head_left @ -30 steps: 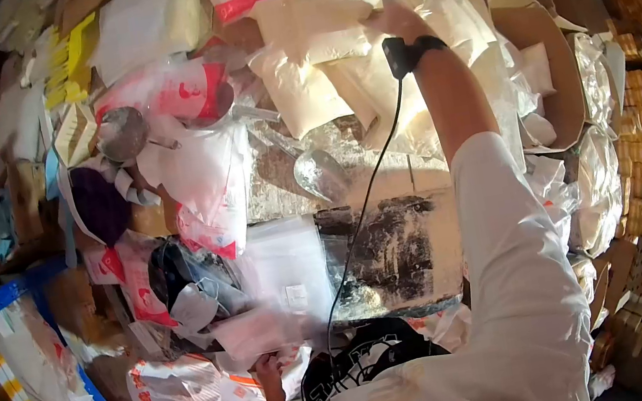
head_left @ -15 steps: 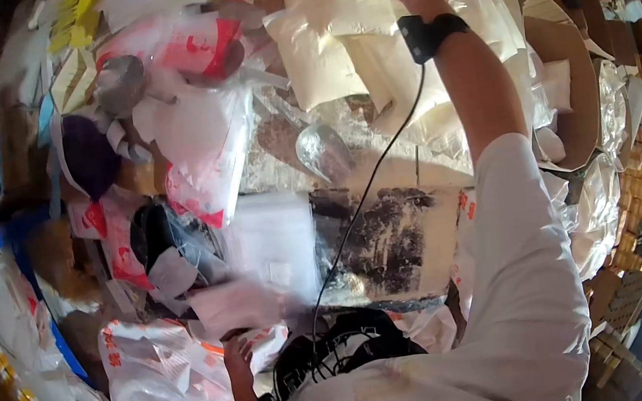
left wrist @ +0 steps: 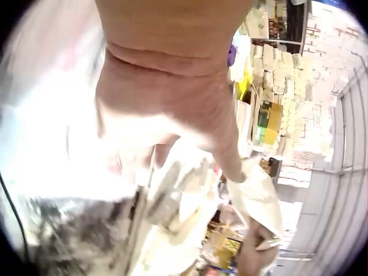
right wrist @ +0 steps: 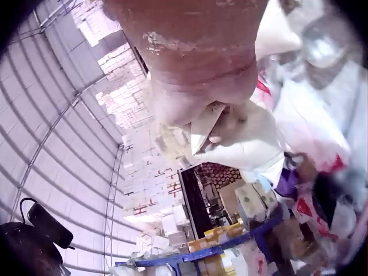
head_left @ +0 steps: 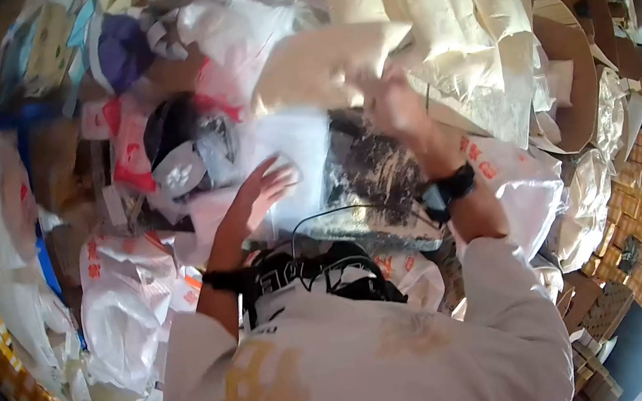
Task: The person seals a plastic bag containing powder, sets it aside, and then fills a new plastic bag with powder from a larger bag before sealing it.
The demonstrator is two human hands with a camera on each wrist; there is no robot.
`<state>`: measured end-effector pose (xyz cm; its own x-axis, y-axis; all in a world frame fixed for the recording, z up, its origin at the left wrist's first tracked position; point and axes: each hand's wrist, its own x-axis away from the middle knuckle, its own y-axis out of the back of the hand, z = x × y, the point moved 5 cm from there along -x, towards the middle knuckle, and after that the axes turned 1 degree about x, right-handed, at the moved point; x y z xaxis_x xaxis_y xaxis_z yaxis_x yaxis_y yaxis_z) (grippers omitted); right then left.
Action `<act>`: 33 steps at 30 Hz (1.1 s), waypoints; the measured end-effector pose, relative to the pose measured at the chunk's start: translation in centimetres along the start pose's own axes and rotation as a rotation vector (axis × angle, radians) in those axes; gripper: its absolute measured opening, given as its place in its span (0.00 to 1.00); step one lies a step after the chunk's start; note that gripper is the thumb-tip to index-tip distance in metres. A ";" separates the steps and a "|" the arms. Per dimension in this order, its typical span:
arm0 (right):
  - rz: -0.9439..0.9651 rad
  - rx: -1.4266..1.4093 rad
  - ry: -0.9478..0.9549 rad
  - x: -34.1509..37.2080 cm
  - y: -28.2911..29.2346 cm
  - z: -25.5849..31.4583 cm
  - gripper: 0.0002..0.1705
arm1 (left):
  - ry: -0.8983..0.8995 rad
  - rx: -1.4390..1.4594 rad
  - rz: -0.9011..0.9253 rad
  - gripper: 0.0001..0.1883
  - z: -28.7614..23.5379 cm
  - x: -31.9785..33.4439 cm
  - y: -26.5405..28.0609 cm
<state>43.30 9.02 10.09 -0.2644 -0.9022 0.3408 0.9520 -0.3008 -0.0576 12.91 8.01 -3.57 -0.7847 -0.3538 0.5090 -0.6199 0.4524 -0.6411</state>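
Observation:
A cream-coloured filled bag [head_left: 320, 65] hangs tilted over the work surface in the head view, its right end gripped by my right hand [head_left: 399, 107]; the same bag [right wrist: 247, 144] shows beyond the palm in the right wrist view. My left hand [head_left: 265, 193] is over a stack of clear plastic bags [head_left: 300, 149], fingers extended and apart, with nothing seen in its grip. In the left wrist view the left hand [left wrist: 167, 109] has its fingers spread, and the cream bag [left wrist: 259, 198] shows past them.
More cream bags [head_left: 452, 17] lie in rows at the upper right, beside an open carton [head_left: 567, 74]. A dark, powder-smeared board [head_left: 371, 167] lies between the arms. White printed sacks [head_left: 130, 300] stand at the left, near a blue rail [head_left: 3, 125].
My right hand has come back from the far pile toward my body with a cream bag. My left hand has risen from the near edge to the clear bags and its fingers have spread.

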 end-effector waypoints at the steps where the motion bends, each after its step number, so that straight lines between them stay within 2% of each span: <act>1: 0.020 -0.410 0.128 2.0 -2.4 -4.1 0.08 | -0.026 0.147 0.049 0.37 -1.1 -0.7 -2.8; 3: 0.112 -0.166 -0.007 6.8 -6.0 -7.3 0.08 | -0.126 0.725 -0.022 0.35 -0.7 -1.5 -3.9; 5: 0.176 -0.075 -0.210 10.5 -8.4 -12.8 0.10 | -0.187 0.680 -0.068 0.33 1.5 -0.5 -2.5; 6: 0.071 -0.315 -0.155 12.2 -10.2 -13.9 0.13 | -0.113 0.785 -0.121 0.30 3.7 -0.5 -0.8; 7: 0.069 -0.290 -0.218 13.7 -11.3 -13.6 0.16 | -0.113 0.754 -0.164 0.28 5.1 0.0 0.4; 10: 0.073 -0.172 -0.437 16.0 -11.5 -19.3 0.19 | -0.062 0.722 -0.272 0.23 8.4 1.0 3.5; 12: 0.001 -0.159 -0.614 17.1 -12.0 -21.1 0.20 | -0.077 0.678 -0.221 0.22 9.2 0.7 4.5; 13: -0.026 -0.190 -0.611 17.4 -12.5 -21.4 0.21 | -0.085 0.654 -0.196 0.22 9.7 0.2 5.3; 14: -0.050 -0.218 -0.607 17.5 -12.8 -21.6 0.21 | -0.081 0.700 -0.076 0.22 10.1 -0.8 6.0; 16: -0.102 -0.233 -0.642 17.2 -12.7 -23.7 0.19 | -0.213 0.396 -0.005 0.22 10.3 -2.9 7.5; 19: -0.146 -0.155 -0.628 15.9 -11.9 -27.6 0.18 | -0.401 0.174 0.026 0.22 8.9 -5.5 7.6; 21: -0.199 -0.200 -0.641 15.1 -11.9 -28.2 0.16 | -0.169 0.477 -0.135 0.20 8.5 -6.6 6.7; 23: -0.234 -0.241 -0.650 14.2 -12.2 -29.2 0.16 | -0.004 0.138 -0.276 0.19 7.5 -5.6 7.6; 24: -0.244 -0.259 -0.651 13.7 -12.2 -30.2 0.17 | -0.074 0.202 -0.297 0.18 9.6 -7.4 9.5; 26: -0.209 -0.347 -0.578 13.4 -12.8 -30.7 0.19 | -0.477 -0.273 -0.221 0.18 9.8 -8.0 13.3; 28: -0.081 -0.196 -0.518 12.8 -13.0 -32.1 0.20 | -0.374 -0.056 -0.216 0.17 7.8 -3.1 13.2; 29: -0.180 -0.430 -0.650 13.0 -14.0 -31.3 0.21 | -0.400 -0.116 -0.288 0.16 5.9 0.8 13.0; 30: -0.081 -0.358 -0.591 13.4 -14.7 -30.9 0.23 | -0.379 -0.075 -0.423 0.14 7.0 2.2 15.7; 31: -0.009 -0.335 -0.609 13.7 -15.3 -31.1 0.26 | -0.592 -0.430 -0.659 0.16 6.7 5.1 17.4; 32: 0.046 -0.278 -0.683 14.3 -15.9 -30.9 0.28 | -0.571 -0.589 -0.904 0.21 5.8 9.1 17.4; 33: 0.105 -0.218 -0.754 14.6 -16.8 -30.5 0.29 | -0.718 -1.028 -1.123 0.27 5.5 11.9 18.8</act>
<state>18.74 -8.53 -12.61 0.0752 -0.4997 0.8629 0.8939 -0.3497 -0.2804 -8.12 7.74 -12.71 -0.0093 -0.9939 -0.1100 -0.8023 -0.0583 0.5940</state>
